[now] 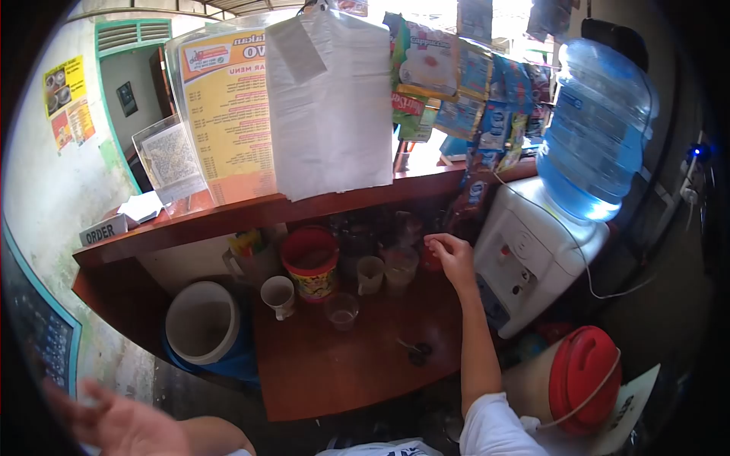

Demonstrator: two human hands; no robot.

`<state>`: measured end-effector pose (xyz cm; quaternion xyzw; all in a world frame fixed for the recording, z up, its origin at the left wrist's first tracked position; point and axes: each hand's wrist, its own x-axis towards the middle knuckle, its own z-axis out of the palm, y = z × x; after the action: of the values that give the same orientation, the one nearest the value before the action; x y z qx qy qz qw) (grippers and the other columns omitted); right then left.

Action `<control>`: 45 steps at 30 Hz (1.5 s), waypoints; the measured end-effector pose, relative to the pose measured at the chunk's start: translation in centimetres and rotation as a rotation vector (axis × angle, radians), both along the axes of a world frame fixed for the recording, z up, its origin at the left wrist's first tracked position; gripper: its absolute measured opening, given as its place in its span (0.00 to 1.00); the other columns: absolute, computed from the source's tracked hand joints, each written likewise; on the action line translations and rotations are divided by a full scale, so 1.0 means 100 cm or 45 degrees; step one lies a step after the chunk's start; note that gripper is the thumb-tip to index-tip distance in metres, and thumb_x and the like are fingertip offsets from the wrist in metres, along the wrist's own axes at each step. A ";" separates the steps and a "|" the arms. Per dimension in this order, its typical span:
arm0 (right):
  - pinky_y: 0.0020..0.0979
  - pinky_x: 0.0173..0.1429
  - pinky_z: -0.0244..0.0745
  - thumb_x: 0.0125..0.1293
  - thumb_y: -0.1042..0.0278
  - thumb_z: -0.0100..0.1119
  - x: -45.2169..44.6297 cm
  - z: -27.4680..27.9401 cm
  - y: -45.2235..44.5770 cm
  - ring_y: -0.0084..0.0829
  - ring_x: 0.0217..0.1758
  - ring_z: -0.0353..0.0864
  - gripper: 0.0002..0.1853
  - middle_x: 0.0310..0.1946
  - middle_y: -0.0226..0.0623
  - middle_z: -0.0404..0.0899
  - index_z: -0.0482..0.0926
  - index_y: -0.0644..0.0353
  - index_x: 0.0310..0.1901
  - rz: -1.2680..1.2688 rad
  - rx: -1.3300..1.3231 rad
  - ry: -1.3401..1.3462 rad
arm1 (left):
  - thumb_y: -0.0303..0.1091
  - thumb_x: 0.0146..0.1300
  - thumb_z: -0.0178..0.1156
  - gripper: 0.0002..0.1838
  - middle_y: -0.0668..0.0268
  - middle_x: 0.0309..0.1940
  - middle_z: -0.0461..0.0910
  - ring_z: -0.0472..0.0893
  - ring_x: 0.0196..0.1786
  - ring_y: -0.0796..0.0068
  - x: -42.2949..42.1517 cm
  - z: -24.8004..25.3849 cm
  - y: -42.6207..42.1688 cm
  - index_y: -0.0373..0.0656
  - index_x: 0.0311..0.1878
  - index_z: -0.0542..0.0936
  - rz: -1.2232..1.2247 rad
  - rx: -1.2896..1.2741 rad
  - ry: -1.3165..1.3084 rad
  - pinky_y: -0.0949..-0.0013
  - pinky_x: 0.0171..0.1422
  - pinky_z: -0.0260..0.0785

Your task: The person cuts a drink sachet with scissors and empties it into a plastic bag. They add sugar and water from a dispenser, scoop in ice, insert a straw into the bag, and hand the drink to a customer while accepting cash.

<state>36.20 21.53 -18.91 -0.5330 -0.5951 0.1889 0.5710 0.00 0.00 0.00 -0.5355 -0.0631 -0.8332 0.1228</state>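
Note:
My right hand (pixel 454 261) reaches over the back right of the brown wooden counter (pixel 334 372), its thumb and fingers pinched together. What sits in the pinch, if anything, I cannot make out. Just behind the fingertips is a red object (pixel 431 258), partly hidden. To its left stand a glass jar (pixel 400 270) and a measuring cup (pixel 369 275). My left hand (pixel 125 422), smeared by motion, is low at the left edge with fingers apart and nothing seen in it. A clear plastic cup (pixel 342 311) and a white mug (pixel 278 296) stand nearer the front.
A red tub (pixel 310 262) stands behind the mug. A water dispenser (pixel 525 251) with a blue bottle is on the right, above a red-lidded cooler (pixel 585 372). A white bucket (pixel 201 323) stands left. Plastic bags (pixel 331 114) and sachets (pixel 430 61) hang over the shelf.

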 end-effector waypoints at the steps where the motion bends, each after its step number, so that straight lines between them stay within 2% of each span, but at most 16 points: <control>1: 0.29 0.44 0.76 0.63 0.72 0.58 0.011 -0.028 0.035 0.32 0.39 0.85 0.08 0.34 0.40 0.85 0.84 0.60 0.41 -0.086 0.000 -0.130 | 0.61 0.64 0.44 0.41 0.45 0.72 0.46 0.52 0.74 0.52 0.007 -0.013 0.018 0.42 0.72 0.52 0.161 -0.167 -0.433 0.51 0.75 0.47; 3: 0.32 0.42 0.77 0.59 0.71 0.59 0.028 -0.084 0.096 0.36 0.37 0.84 0.08 0.33 0.42 0.84 0.84 0.60 0.38 -0.243 0.031 -0.392 | 0.55 0.66 0.45 0.35 0.44 0.66 0.59 0.65 0.66 0.55 -0.022 -0.047 0.037 0.34 0.66 0.63 -0.111 -0.526 0.554 0.58 0.58 0.68; 4: 0.34 0.41 0.77 0.57 0.70 0.60 0.032 -0.104 0.118 0.37 0.35 0.84 0.08 0.33 0.43 0.83 0.84 0.59 0.37 -0.323 0.047 -0.531 | 0.56 0.67 0.46 0.31 0.42 0.56 0.67 0.74 0.56 0.56 -0.010 -0.050 0.045 0.37 0.61 0.69 0.148 -0.794 0.529 0.65 0.46 0.76; 7: 0.42 0.43 0.76 0.56 0.70 0.59 0.040 -0.148 0.162 0.48 0.38 0.81 0.05 0.31 0.47 0.81 0.83 0.60 0.31 -0.416 0.047 -0.771 | 0.34 0.64 0.54 0.21 0.45 0.56 0.69 0.77 0.52 0.58 0.002 -0.080 0.075 0.32 0.58 0.72 -0.199 -1.061 0.519 0.64 0.49 0.76; 10: 0.46 0.42 0.74 0.57 0.69 0.58 0.040 -0.140 0.167 0.51 0.38 0.80 0.06 0.29 0.48 0.80 0.80 0.61 0.33 -0.437 -0.135 -0.723 | 0.26 0.62 0.53 0.18 0.50 0.55 0.71 0.78 0.51 0.63 -0.001 -0.109 0.099 0.33 0.56 0.73 -0.359 -1.317 0.642 0.67 0.50 0.75; 13: 0.44 0.42 0.74 0.60 0.70 0.56 0.045 -0.121 0.155 0.51 0.39 0.80 0.07 0.31 0.49 0.80 0.77 0.61 0.39 -0.588 0.230 -0.440 | 0.19 0.61 0.52 0.18 0.55 0.53 0.73 0.79 0.50 0.67 -0.006 -0.138 0.125 0.34 0.55 0.74 -0.454 -1.493 0.743 0.70 0.50 0.75; 17: 0.37 0.41 0.75 0.63 0.76 0.54 0.040 -0.085 0.110 0.47 0.40 0.81 0.06 0.33 0.48 0.80 0.75 0.62 0.41 -0.634 0.300 -0.385 | 0.17 0.59 0.54 0.17 0.57 0.50 0.75 0.80 0.48 0.69 0.008 -0.163 0.163 0.37 0.53 0.75 -0.643 -1.565 0.848 0.72 0.50 0.74; 22: 0.31 0.39 0.74 0.59 0.81 0.58 -0.018 0.012 -0.002 0.38 0.35 0.82 0.08 0.32 0.40 0.81 0.79 0.62 0.41 -0.594 0.666 -0.603 | 0.16 0.57 0.56 0.18 0.57 0.51 0.75 0.79 0.50 0.69 0.066 -0.157 0.199 0.37 0.52 0.76 -0.729 -1.187 1.132 0.70 0.52 0.74; 26: 0.30 0.37 0.74 0.60 0.77 0.61 -0.046 0.072 -0.062 0.33 0.31 0.81 0.08 0.30 0.37 0.80 0.80 0.59 0.42 -0.173 0.450 -0.615 | 0.20 0.57 0.60 0.13 0.56 0.45 0.78 0.80 0.47 0.68 0.149 -0.117 0.201 0.37 0.47 0.78 -0.339 -0.752 0.962 0.69 0.51 0.72; 28: 0.27 0.38 0.74 0.60 0.75 0.62 -0.052 0.092 -0.080 0.29 0.32 0.81 0.09 0.29 0.36 0.79 0.80 0.59 0.43 -0.042 0.312 -0.460 | 0.23 0.59 0.61 0.11 0.58 0.39 0.79 0.80 0.43 0.71 0.164 -0.122 0.201 0.38 0.46 0.78 -0.511 -0.840 1.018 0.70 0.49 0.71; 29: 0.25 0.40 0.75 0.61 0.72 0.63 -0.050 0.100 -0.091 0.23 0.34 0.81 0.10 0.29 0.34 0.79 0.79 0.60 0.44 -0.062 0.144 -0.457 | 0.24 0.60 0.61 0.10 0.60 0.37 0.80 0.80 0.40 0.73 0.167 -0.133 0.207 0.37 0.45 0.78 -0.770 -0.990 1.123 0.71 0.47 0.71; 31: 0.24 0.40 0.75 0.60 0.70 0.65 -0.048 0.099 -0.103 0.21 0.34 0.80 0.12 0.29 0.32 0.78 0.78 0.62 0.44 -0.137 0.138 -0.174 | 0.29 0.64 0.59 0.06 0.67 0.27 0.80 0.76 0.33 0.82 0.170 -0.141 0.200 0.37 0.40 0.78 -1.102 -1.212 1.095 0.76 0.42 0.68; 33: 0.22 0.41 0.74 0.57 0.68 0.69 -0.043 0.084 -0.113 0.17 0.35 0.78 0.16 0.28 0.28 0.78 0.77 0.64 0.43 -0.110 0.062 0.174 | 0.29 0.65 0.58 0.05 0.69 0.28 0.80 0.76 0.34 0.85 0.172 -0.153 0.196 0.38 0.38 0.78 -1.314 -1.388 0.933 0.78 0.42 0.68; 36: 0.20 0.39 0.73 0.56 0.68 0.70 -0.043 0.073 -0.131 0.16 0.35 0.78 0.15 0.28 0.27 0.78 0.77 0.64 0.42 -0.150 -0.039 -0.066 | 0.31 0.66 0.58 0.06 0.71 0.28 0.80 0.76 0.34 0.87 0.170 -0.154 0.184 0.39 0.36 0.77 -1.512 -1.500 0.760 0.80 0.42 0.68; 40: 0.19 0.37 0.73 0.58 0.71 0.67 -0.040 0.057 -0.138 0.15 0.31 0.79 0.07 0.27 0.32 0.83 0.82 0.66 0.35 -0.142 -0.092 0.112 | 0.30 0.65 0.59 0.05 0.70 0.32 0.80 0.77 0.35 0.85 0.168 -0.150 0.174 0.39 0.37 0.77 -1.649 -1.538 0.711 0.78 0.44 0.69; 45: 0.18 0.36 0.73 0.64 0.70 0.61 -0.042 0.060 -0.147 0.15 0.31 0.80 0.08 0.27 0.35 0.84 0.82 0.67 0.38 -0.042 -0.097 -0.064 | 0.28 0.63 0.62 0.05 0.72 0.33 0.79 0.76 0.38 0.87 0.165 -0.143 0.176 0.40 0.37 0.76 -1.844 -1.451 0.635 0.79 0.46 0.67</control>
<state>32.03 6.82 -12.92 -0.5686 -0.5929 0.1886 0.5381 16.51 17.57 -14.28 -0.5860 -0.0847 -0.4126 -0.6922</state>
